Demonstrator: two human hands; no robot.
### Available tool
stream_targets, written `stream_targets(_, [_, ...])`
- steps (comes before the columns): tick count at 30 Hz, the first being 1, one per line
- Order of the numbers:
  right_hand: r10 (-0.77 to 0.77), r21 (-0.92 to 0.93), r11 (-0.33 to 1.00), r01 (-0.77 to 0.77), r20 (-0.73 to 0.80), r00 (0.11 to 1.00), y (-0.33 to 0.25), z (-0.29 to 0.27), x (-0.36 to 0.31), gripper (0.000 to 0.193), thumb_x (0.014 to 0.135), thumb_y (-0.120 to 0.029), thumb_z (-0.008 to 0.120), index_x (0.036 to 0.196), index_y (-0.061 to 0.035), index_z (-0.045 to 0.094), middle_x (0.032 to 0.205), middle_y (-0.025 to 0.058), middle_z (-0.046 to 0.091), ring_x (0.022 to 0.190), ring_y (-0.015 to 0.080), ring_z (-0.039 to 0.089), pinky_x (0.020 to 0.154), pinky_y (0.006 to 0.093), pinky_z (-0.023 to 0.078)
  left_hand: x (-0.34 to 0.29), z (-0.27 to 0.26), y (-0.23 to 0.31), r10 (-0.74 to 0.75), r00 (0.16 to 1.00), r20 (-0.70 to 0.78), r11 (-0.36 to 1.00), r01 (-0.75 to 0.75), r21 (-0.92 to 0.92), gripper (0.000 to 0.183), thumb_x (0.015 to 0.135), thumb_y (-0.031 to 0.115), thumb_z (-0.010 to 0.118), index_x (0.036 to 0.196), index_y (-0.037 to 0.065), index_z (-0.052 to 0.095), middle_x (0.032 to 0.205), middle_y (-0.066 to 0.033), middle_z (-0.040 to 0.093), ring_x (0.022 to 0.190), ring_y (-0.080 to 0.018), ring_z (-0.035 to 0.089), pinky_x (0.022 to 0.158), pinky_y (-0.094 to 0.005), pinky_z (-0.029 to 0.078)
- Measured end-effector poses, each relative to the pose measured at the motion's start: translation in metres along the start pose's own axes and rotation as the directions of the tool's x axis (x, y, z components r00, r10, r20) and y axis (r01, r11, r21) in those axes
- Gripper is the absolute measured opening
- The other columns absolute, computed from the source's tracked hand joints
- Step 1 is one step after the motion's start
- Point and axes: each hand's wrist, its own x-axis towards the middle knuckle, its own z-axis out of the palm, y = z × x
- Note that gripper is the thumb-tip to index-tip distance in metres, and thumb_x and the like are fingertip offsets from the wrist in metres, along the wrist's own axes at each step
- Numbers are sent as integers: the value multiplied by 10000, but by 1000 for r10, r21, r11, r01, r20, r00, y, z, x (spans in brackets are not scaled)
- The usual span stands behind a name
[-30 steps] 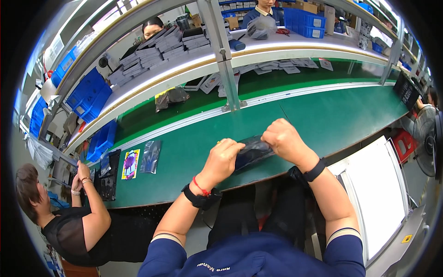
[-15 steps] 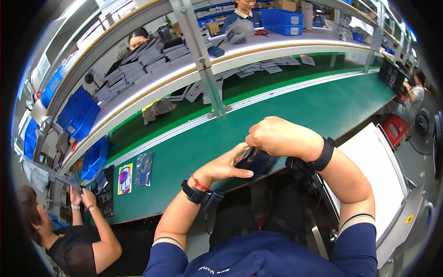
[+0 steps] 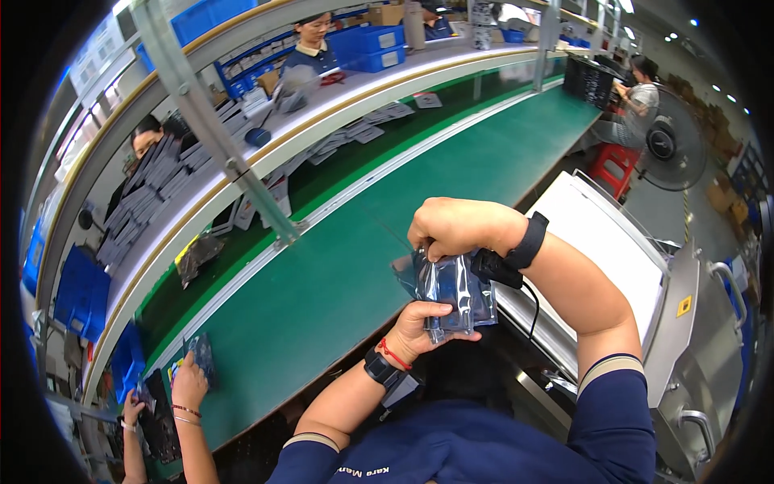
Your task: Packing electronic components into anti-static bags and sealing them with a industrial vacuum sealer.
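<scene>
Over the front edge of the table, a shiny clear plastic bag [image 3: 453, 286] with something dark inside is held between both hands. My left hand [image 3: 416, 329] grips its lower end, thumb across the front and fingers beneath. My right hand [image 3: 459, 228] is closed on the bag's upper edge, knuckles up. What the bag contains cannot be made out through the glare.
The green worktable [image 3: 339, 266] runs from lower left to upper right. At left a co-worker's hand [image 3: 190, 385] touches another plastic bag [image 3: 201, 360]. A machine with a white top [image 3: 576, 242] stands at my right. Grey packs [image 3: 153, 189] are piled on the shelf.
The view has swung to the right. The bag now faces me more fully, with my right hand at its upper edge. The co-worker's hand has reached onto the table at left.
</scene>
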Motion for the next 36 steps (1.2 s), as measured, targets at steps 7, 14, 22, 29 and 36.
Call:
stream_targets(7, [-69,-119,992,-34,-758,648,31,-4,-79,514,653,-158,765,1088,14,550,964,177,611,864,283,599,772,353,476,53,6,-18,3,999,-45,999,-2,33,557,741,9,578,1262,-56,391,1182,-272,517,1105,-394,524,878,-483,494])
stream_targets(14, [778,612,625,-485,-438,450,20,43,-168,317,709,-247,783,627,-29,569,534,-1,546,491,41,464,434,203,355,103,27,-25,-12,997,-80,992,22,124,395,762,-38,570,1150,-2,506,1008,-100,622,896,-222,638,792,-357,538])
stream_targets(22, [858,858,460,-228,-363,364,61,68,-198,204,753,-161,740,694,-28,598,560,13,563,468,59,502,421,201,406,161,42,-30,-15,996,-85,900,50,433,352,784,-8,585,1129,-18,517,1051,-114,607,917,-220,631,828,-354,524])
stream_targets(29, [860,903,186,389,-340,379,83,80,-217,204,859,-131,614,1031,-36,558,880,49,624,721,89,583,549,225,473,185,30,-22,-179,983,-44,981,181,69,424,866,220,594,1214,18,462,1117,-141,586,997,-271,608,846,-439,515])
stream_targets(36, [837,799,91,595,-385,388,112,89,-226,179,897,-140,548,1052,-56,517,920,39,599,788,154,588,713,317,491,199,-2,-19,-205,969,-137,979,203,-24,382,875,228,573,1201,52,480,1126,-144,585,1023,-317,590,859,-520,489])
